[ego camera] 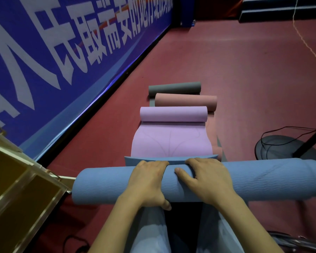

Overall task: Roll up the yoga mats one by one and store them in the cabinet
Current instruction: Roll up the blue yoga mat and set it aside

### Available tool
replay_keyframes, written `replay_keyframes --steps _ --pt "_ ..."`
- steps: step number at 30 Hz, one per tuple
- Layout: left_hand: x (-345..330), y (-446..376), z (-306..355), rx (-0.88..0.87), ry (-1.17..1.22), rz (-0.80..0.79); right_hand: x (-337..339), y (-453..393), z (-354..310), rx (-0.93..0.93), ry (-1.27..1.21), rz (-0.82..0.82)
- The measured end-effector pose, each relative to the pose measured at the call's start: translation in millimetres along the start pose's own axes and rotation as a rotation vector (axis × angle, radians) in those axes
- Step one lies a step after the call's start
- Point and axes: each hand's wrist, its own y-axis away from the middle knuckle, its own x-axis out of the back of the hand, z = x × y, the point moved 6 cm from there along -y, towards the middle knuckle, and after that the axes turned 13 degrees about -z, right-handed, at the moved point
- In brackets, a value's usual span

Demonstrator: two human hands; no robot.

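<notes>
Blue mat (pixel 263 181): almost fully rolled, laid across the lower middle of the frame.
Left hand (pixel 146 181): clasped over the roll.
Right hand (pixel 206 179): clasped beside it.
Cabinet (pixel 16 189): seen at lower left.

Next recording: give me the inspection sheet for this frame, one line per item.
Surface: dark red floor.
Job's things: blue mat almost fully rolled, short flap left; purple mat, pink mat and grey mat partly rolled beyond; wooden cabinet at left.
Clutter: nothing seen.
Grippers: left hand and right hand both grip the blue roll, fingers over its top.
Cables: black cable by a round stand base; pale cord on floor.
Surroundings: blue banner along the left.
</notes>
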Motion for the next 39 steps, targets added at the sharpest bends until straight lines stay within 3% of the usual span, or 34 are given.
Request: replay_keyframes --steps 10,17,20,26,29,33,39 --pt "3 1 7 -0.019 -0.029 -0.079 4 -4 4 -0.067 -0.046 -0.149" --pt "2 3 22 -0.079 -0.160 -0.222 9 0 2 -0.053 0.011 -0.361" --pt "5 -5 15 -0.091 -0.076 -0.281 2 -3 0 -0.028 0.020 -0.328" --pt "16 -41 -10 -0.075 0.205 -0.451 2 -20 -3 0.015 0.152 -0.014" --pt "13 -51 -14 -0.097 0.265 -0.486 2 -20 0 0.025 0.119 0.034" --pt "8 -53 -19 -0.110 0.325 -0.411 5 -33 3 -0.004 0.093 -0.035" --pt "17 -29 -24 -0.097 0.248 -0.051 4 -56 8 -0.004 0.109 -0.136"
